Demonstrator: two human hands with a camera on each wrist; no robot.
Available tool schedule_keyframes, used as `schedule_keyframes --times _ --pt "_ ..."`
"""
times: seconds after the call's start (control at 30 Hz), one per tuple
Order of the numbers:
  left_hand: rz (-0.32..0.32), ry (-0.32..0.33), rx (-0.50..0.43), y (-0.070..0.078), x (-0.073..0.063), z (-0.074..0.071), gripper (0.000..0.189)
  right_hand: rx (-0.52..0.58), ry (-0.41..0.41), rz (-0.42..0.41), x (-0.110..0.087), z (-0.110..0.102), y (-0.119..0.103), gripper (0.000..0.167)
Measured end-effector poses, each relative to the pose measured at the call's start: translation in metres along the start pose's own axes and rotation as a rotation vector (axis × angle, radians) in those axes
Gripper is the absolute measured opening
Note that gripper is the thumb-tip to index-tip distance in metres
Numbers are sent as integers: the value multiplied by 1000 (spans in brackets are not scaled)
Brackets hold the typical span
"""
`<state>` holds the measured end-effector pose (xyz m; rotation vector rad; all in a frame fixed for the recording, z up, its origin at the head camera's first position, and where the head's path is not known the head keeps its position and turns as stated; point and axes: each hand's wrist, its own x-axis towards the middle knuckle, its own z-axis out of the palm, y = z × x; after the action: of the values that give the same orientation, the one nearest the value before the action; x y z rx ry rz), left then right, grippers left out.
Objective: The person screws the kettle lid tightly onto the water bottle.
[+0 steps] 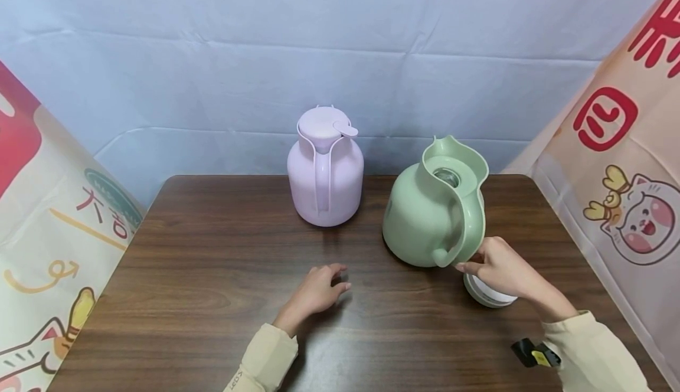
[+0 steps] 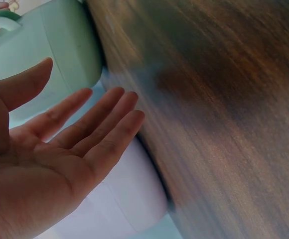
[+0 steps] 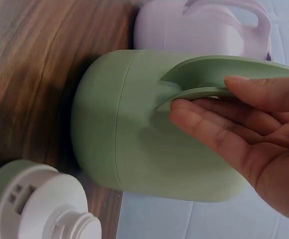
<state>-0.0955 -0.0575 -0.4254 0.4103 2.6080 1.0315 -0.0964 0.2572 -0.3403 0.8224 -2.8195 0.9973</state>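
Right sleeve [image 1: 597, 350] foremost, the right hand [image 1: 499, 267] pinches the green jug [image 1: 417, 221] by its handle [image 1: 471, 232], the left hand [image 1: 320, 288] is empty, fingers apart, left of the jug, which, likely rigid and slick, wants gripping mid-handle.

You have a dark brown wood-grain tabletop [image 1: 212, 238] before you, its far corners rounded. Behind it hangs a pale blue-grey cloth [image 1: 239, 85], marked with horizontal fold lines and soft wrinkles. To your left slants a cream printed banner [image 1: 32, 226] with a red shape, a curling orange arrow [image 1: 42, 280] and part of a cartoon cat [image 1: 34, 350]. To your right, a peach banner [image 1: 563, 170] shows red characters [image 1: 605, 118] and a smiling cartoon cat [image 1: 640, 218]. Light leaves a soft sheen on the wood near you.
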Motion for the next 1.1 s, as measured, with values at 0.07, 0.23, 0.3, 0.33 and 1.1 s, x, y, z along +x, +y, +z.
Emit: schedule_keyframes --times 0.07,0.23,0.3,0.33,1.1 --pt "3 4 2 0 0 0 39 -2 4 -20 0 2 -2 17" --pt "8 10 12 2 0 -1 40 -4 -14 -36 1 6 -9 15" --pt "9 10 11 3 0 -1 41 -6 -22 -35 1 8 -12 15" --pt "11 13 11 3 1 -1 42 -4 -27 -30 2 8 -14 15" --pt "42 83 16 19 16 -6 51 88 -113 -86 6 26 -35 14"
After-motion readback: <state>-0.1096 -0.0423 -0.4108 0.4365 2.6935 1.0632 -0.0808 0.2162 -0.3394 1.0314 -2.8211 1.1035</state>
